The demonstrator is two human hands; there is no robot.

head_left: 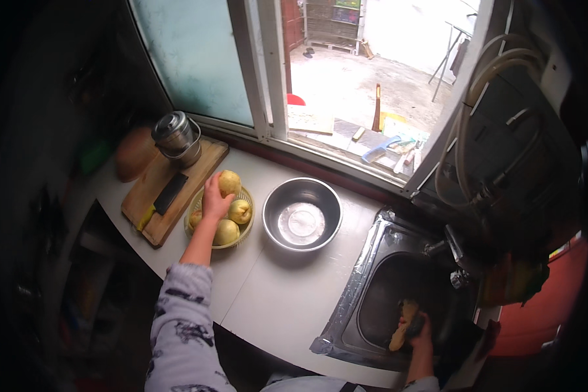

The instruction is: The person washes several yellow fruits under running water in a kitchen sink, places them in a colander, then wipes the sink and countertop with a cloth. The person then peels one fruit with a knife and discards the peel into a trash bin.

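My left hand [215, 198] is closed around a yellow-green round fruit [230, 183] at the upper edge of a yellow plastic basket [250, 230]. Several similar fruits [226, 232] lie in that basket below the hand. To its right stands a stainless steel bowl [303, 214], with no contents visible. Over the sink basin at the lower right, my right hand [420, 329] grips a tan, elongated root-like piece [403, 326] and a dark object beside it, too dim to name.
A wooden cutting board [147, 193] at the left bears a cleaver [170, 194] and a lidded metal pot [176, 139]. The metal sink [345, 313] has a faucet [436, 247] behind it. Hoses [458, 147] hang at the right. An open window [333, 164] borders the counter.
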